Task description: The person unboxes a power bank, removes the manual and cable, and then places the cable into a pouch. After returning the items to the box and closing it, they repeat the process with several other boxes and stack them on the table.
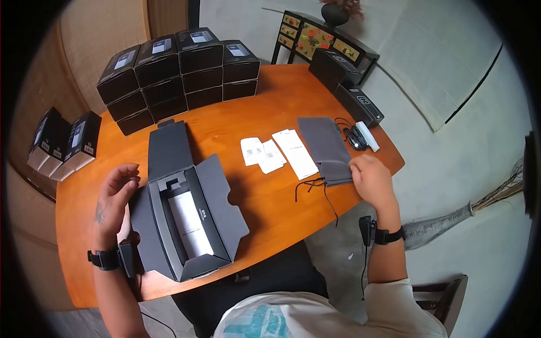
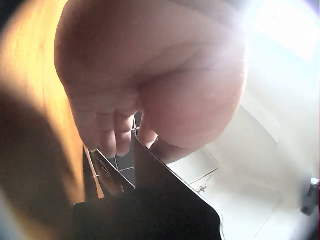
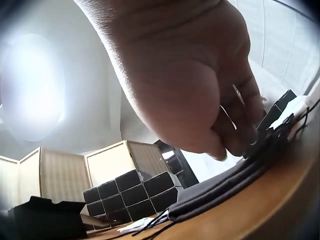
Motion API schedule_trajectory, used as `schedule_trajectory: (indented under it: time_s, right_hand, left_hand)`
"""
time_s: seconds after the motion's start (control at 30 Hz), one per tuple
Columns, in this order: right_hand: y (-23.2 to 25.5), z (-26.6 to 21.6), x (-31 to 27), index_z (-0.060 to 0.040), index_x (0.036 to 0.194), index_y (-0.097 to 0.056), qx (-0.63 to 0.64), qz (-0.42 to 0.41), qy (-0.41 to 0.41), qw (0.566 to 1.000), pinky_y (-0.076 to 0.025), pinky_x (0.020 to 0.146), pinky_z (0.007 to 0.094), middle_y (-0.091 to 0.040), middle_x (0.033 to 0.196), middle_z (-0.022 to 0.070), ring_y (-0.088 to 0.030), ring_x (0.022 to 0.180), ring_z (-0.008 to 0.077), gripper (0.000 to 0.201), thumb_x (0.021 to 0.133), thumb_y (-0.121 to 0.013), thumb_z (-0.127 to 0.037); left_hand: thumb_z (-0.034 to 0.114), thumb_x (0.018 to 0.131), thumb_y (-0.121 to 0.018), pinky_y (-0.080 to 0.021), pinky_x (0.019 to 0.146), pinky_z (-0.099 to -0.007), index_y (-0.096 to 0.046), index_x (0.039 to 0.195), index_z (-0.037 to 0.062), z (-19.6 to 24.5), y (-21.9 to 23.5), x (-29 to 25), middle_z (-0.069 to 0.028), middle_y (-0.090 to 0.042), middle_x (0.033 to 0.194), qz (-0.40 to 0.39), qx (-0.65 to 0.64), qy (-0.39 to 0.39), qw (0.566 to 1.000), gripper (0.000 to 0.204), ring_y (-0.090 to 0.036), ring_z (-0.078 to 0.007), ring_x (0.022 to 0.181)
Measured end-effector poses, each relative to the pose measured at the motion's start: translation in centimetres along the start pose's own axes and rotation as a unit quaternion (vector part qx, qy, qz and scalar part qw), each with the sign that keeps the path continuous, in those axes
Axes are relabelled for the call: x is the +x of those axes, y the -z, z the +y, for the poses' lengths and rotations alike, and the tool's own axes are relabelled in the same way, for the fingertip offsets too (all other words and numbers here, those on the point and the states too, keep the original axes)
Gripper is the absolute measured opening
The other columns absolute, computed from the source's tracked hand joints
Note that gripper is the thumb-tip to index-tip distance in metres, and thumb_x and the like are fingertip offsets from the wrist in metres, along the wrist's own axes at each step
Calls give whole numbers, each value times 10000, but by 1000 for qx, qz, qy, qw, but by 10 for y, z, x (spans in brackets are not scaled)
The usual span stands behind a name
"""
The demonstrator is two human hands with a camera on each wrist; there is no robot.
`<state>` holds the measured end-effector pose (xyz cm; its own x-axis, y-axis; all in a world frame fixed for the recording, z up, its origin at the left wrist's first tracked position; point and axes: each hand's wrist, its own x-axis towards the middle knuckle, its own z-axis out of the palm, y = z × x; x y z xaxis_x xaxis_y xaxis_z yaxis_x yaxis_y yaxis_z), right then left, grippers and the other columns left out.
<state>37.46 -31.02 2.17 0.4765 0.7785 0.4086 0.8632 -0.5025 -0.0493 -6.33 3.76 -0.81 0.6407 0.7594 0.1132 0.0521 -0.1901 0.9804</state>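
Note:
An open black box (image 1: 228, 197) holds a white printed paper (image 1: 190, 222) in its long recess. My left hand (image 1: 117, 194) hovers by its left flap with fingers loosely bent and nothing in them; in the left wrist view, the hand (image 2: 150, 75) is above dark flaps (image 2: 165, 200). A grey drawstring pouch (image 1: 324, 141) lies flat at the right, black cords (image 1: 315, 183) trailing off its near end. My right hand (image 1: 373, 180) pinches the pouch's near right corner; in the right wrist view, the hand (image 3: 185, 80) has its fingertips at the pouch (image 3: 215, 195), partly in shadow.
Stacked black boxes (image 1: 160, 73) stand at the back left, two smaller ones (image 1: 84, 135) at the far left, and more boxes (image 1: 360, 107) at the right edge. Between box and pouch lie white papers (image 1: 296, 153). Black cables (image 1: 355, 138) and a white item (image 1: 367, 136) sit beyond the pouch.

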Motion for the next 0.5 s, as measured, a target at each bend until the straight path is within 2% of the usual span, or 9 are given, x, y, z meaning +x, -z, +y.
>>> schedule_trajectory:
  time_s: [0.1, 0.2, 0.3, 0.33, 0.5]
  right_hand:
    - [15, -15, 11, -63, 913, -710, 50, 52, 26, 997, -549, 793, 452, -692, 936, 97, -663, 930, 328, 80, 879, -648, -99]
    - [15, -20, 5, -66, 910, -712, 19, -55, 96, 994, -551, 778, 441, -689, 943, 101, -663, 933, 331, 88, 873, -632, -73]
    - [-8, -18, 2, -72, 915, -716, -84, -122, 77, 986, -551, 781, 444, -693, 973, 102, -664, 955, 329, 102, 860, -631, -69]
    - [-8, -18, 3, -78, 905, -724, -88, -114, 74, 987, -549, 782, 448, -703, 966, 98, -672, 950, 322, 93, 861, -644, -99]
    - [14, -21, 17, -72, 864, -729, 6, -145, 21, 989, -546, 777, 450, -708, 908, 93, -681, 903, 324, 88, 868, -672, -138]
  left_hand:
    - [83, 984, -644, -459, 1014, -298, -633, 1270, 36, 6, -2, -1, -36, -645, 1165, 25, 27, -8, 999, 290, -590, -141, 1125]
    - [93, 990, -625, -458, 991, -282, -647, 1217, 28, 11, -11, -5, -20, -657, 1107, 48, 33, -27, 998, 237, -594, -119, 1068]
    - [88, 992, -621, -465, 983, -280, -649, 1201, 26, 12, -12, -5, -23, -659, 1106, 57, 41, -41, 997, 220, -601, -118, 1055]
    - [86, 991, -621, -467, 981, -280, -650, 1195, 25, 13, -13, -5, -24, -661, 1104, 59, 40, -42, 997, 214, -603, -119, 1051]
    - [76, 986, -627, -478, 973, -281, -653, 1173, 20, 9, -12, -4, -28, -666, 1098, 63, 27, -43, 997, 197, -615, -121, 1041]
